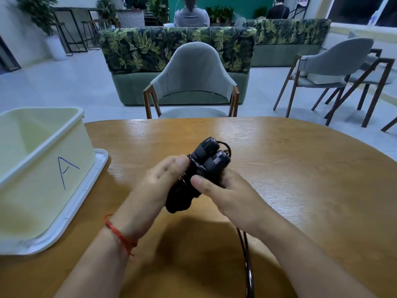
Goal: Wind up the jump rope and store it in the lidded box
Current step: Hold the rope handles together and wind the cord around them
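Two black jump rope handles [206,160] are held side by side above the middle of the wooden table [300,168]. My right hand [227,196] grips them from the right, thumb across the front. My left hand [163,183] touches them from the left, fingers on the thin cord wrapped around the handles. A loose length of black rope [247,261] hangs down under my right wrist toward the near edge. The pale yellow box [43,168], marked "A", stands open at the left on its white lid [94,181].
A grey chair [191,78] is tucked at the table's far side. More chairs [335,67] stand to the right, and a leaf-patterned sofa [176,48] is behind. Two people sit far back, facing away.
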`<action>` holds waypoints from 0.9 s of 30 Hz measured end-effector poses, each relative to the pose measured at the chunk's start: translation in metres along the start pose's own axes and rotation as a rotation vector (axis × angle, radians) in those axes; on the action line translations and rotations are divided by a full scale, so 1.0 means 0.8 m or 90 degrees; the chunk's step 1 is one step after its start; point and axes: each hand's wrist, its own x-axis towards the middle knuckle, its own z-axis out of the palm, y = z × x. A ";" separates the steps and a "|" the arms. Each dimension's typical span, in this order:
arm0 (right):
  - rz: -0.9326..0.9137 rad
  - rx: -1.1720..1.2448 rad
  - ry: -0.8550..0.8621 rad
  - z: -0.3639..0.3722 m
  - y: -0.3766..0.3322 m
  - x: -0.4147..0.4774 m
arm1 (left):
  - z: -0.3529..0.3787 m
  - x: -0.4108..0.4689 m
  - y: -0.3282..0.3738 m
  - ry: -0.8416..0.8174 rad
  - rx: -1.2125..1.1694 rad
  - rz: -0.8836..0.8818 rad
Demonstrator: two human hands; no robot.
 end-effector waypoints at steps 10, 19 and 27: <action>0.023 0.008 0.032 -0.024 0.001 0.002 | -0.004 -0.005 -0.001 -0.096 -0.128 -0.005; 0.219 0.036 0.086 -0.010 0.002 0.003 | 0.007 0.002 -0.019 0.200 0.432 0.243; 0.275 0.202 0.133 -0.005 -0.009 0.003 | 0.038 -0.008 -0.026 0.119 0.564 0.375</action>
